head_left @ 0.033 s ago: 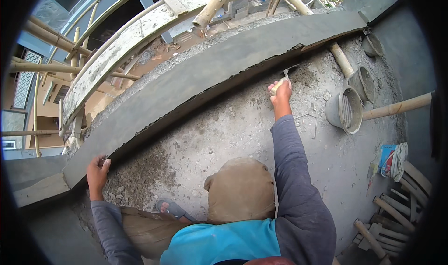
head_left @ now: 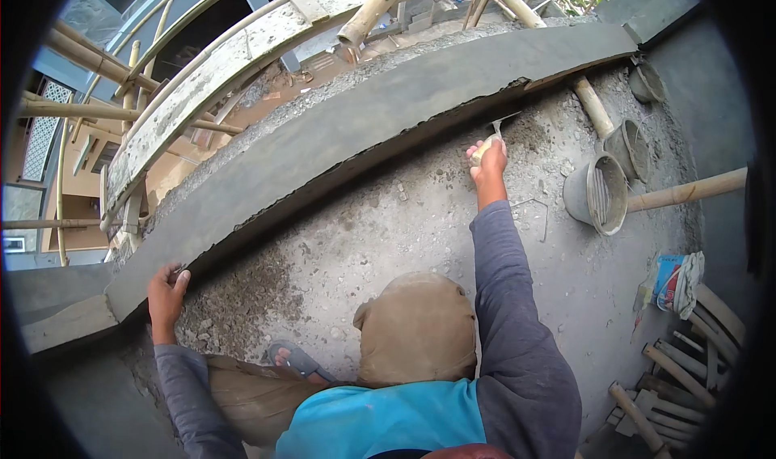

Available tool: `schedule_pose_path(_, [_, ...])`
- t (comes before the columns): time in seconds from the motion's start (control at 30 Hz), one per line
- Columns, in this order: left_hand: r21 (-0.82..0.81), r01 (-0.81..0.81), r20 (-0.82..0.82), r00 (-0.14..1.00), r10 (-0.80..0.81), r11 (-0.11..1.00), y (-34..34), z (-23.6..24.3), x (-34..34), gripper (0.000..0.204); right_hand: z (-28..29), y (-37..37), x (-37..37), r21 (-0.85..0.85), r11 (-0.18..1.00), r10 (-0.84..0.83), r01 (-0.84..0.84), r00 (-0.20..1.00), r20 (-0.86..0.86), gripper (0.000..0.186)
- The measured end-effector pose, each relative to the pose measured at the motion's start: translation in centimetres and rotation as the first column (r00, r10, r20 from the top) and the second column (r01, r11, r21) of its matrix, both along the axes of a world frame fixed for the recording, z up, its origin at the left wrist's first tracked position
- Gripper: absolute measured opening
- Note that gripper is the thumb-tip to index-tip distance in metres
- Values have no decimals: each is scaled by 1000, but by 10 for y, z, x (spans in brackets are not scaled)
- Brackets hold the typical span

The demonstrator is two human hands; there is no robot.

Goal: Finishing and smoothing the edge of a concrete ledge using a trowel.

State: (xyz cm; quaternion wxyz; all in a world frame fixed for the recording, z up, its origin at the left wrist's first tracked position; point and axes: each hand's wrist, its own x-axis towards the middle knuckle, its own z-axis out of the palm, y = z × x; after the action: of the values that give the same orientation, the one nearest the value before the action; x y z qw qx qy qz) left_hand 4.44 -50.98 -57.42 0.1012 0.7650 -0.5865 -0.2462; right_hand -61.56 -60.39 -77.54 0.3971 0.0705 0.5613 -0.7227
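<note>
My right hand grips a trowel by its pale handle; the metal blade is at the shadowed underside of a long grey plastered ledge, whose lower edge is ragged. My left hand is at the ledge's lower edge near its left end, fingers curled round something small that I cannot make out. A bent thin wire lies on the gritty slab right of my right forearm. My knee and one sandalled foot show below.
Several buckets stand at the right, by bamboo poles. A torn colourful sack and wood scraps lie at lower right. Bamboo scaffolding and a plank run beyond the ledge, with a lower yard and building behind.
My left hand is very slightly further left along the ledge edge. My right hand and the trowel are almost unchanged.
</note>
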Motion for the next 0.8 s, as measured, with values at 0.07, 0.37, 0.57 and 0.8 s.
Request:
schedule_pose_path(0.07, [-11, -21, 13, 1000, 21, 1000, 1, -4, 3, 35, -10, 2, -13, -3, 992, 129, -129, 991, 32, 32])
schedule_pose_path(0.37, [20, -15, 31, 999, 14, 1000, 3, -6, 3, 36, 4, -5, 3, 71, 997, 9, -9, 1000, 5, 30])
schedule_pose_path(0.57, [35, -14, 30, 999, 13, 999, -1, -7, 6, 36, 3, -13, 0, 76, 986, -153, 147, 985, 84, 30])
schedule_pose_path(0.8, [61, -6, -5, 1000, 6, 998, -1, -8, 6, 38, 12, -25, -7, 55, 998, 10, -18, 989, 145, 31])
